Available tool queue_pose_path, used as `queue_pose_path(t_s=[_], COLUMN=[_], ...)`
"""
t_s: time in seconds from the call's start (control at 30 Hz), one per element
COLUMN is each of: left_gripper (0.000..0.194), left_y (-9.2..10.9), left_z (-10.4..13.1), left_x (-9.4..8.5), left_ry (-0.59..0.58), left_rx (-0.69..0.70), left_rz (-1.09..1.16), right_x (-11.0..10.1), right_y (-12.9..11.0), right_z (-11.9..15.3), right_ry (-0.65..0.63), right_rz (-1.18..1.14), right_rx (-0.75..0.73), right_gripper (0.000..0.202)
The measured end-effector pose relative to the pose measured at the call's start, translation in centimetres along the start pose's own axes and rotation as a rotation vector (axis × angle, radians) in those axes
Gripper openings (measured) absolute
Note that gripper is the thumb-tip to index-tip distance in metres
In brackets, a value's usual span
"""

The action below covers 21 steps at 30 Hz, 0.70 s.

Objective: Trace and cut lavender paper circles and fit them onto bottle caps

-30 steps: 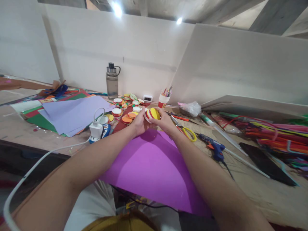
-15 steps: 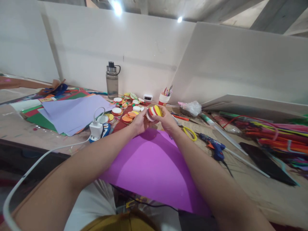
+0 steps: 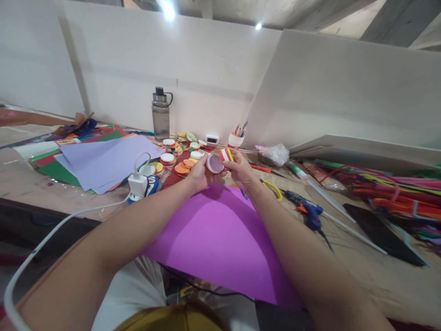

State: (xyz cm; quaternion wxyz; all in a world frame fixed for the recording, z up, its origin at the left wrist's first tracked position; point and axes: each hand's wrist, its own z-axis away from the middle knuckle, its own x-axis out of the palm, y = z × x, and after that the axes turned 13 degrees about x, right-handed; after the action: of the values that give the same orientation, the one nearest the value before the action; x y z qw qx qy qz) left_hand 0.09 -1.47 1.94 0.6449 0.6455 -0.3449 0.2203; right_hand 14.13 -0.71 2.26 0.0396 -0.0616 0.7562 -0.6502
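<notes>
My left hand (image 3: pixel 200 177) is closed around a round disc (image 3: pixel 215 163) with a pale rim, its flat greyish-mauve face turned up to me. Close beside it, my right hand (image 3: pixel 238 169) grips a short stack of red, white and yellow discs (image 3: pixel 226 155) between thumb and fingers. The right thumb tip comes near the disc's edge; whether it touches is unclear. Both hands are above the far part of a purple sheet (image 3: pixel 217 239), which extends over the table's front edge. Several white-topped and orange discs (image 3: pixel 182 168) lie just left of my hands.
Right of my forearm are yellow-handled scissors (image 3: pixel 274 191) and a blue glue gun (image 3: pixel 310 214). A water bottle (image 3: pixel 161 117) and a cup of pencils (image 3: pixel 235 140) stand at the back. Left are lilac sheets (image 3: pixel 99 161) and a white charger (image 3: pixel 138 185) with its cable.
The stripy discs, held together between both hands before, are now in two parts. The left part has turned its flat face towards me; the right part is tilted away slightly.
</notes>
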Motion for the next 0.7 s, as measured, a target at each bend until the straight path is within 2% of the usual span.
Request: queue_pose_path(t_s=[0.27, 0.43, 0.57, 0.7], left_gripper=[0.014, 0.018, 0.024, 0.024], left_y=[0.36, 0.48, 0.58, 0.57], left_z=[0.74, 0.64, 0.47, 0.38], left_x=[0.65, 0.53, 0.4, 0.2], left_ry=[-0.024, -0.015, 0.01, 0.022], left_rx=[0.03, 0.042, -0.002, 0.044], left_rz=[-0.03, -0.041, -0.058, -0.085], right_x=[-0.01, 0.01, -0.29, -0.57], right_y=[0.28, -0.3, -0.41, -0.06], right_z=[0.05, 0.43, 0.38, 0.09], right_ry=[0.006, -0.036, 0.021, 0.069], right_rz=[0.009, -0.132, -0.165, -0.166], right_rx=[-0.009, 0.043, 0.108, 0.138], right_gripper=[0.07, 0.054, 0.043, 0.042])
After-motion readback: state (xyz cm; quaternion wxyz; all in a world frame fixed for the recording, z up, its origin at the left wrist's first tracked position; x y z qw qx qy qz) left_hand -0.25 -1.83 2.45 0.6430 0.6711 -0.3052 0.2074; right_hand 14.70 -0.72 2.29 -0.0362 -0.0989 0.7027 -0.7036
